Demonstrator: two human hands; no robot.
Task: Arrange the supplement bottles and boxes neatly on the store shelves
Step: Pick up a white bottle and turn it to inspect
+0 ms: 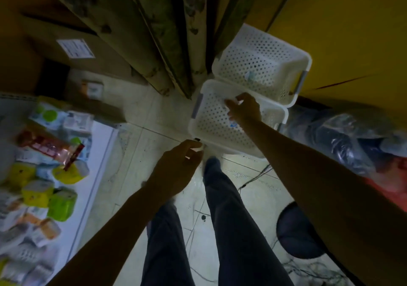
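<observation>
Down on the floor [141, 144] sit two white perforated baskets. The nearer basket [209, 120] lies under the right hand [243, 108], with a small blue-marked item beneath the palm, too blurred to name. Just beyond that hand, the farther basket [259, 50] holds one pale item [251, 76]. The right grip is curled at the nearer basket's far rim; I cannot tell what it clasps. The left hand [176, 171] is released, fingertips at the basket's near corner. Well left of it, supplement boxes and bottles [61, 202] crowd the shelf [103, 144].
</observation>
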